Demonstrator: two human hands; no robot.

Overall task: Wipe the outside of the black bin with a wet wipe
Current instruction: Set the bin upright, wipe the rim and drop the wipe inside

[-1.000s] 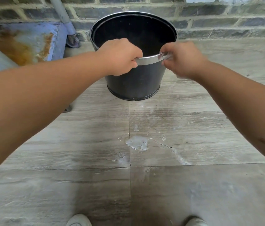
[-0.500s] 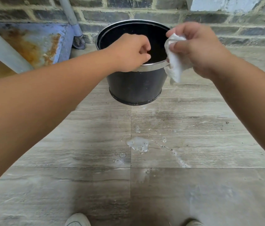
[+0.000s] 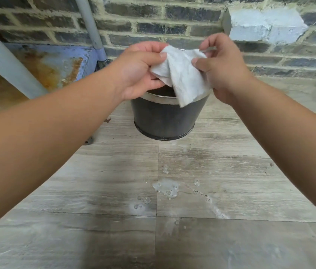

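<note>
So the wet wipe [image 3: 182, 74] is being held up in the air by both hands, right above the black bin [image 3: 163, 119], which sits on the floor [image 3: 231, 171] at about 12 o'clock, close to the brick wall [image 3: 153, 26]. The left hand [image 3: 139, 72] is pinched onto the wipe's 9 o'clock edge and the right hand [image 3: 225, 68] onto its 3 o'clock edge, fingers closed on the cloth on both sides. It looks like the wipe is being spread or refolded so a flat face can be pressed on the bin's wall, which would explain why neither hand is on the bin. One corner is left hanging down over the metal rim [image 3: 161, 99]; whether it actually touches the rim can't really be told from this angle. A soapy puddle [image 3: 166, 187] is seen on the floor at 6 o'clock from the bin, and a rusty blue plate [image 3: 56, 63] at its 9 o'clock. The outside of the bin isn't being wiped at this point.
</note>
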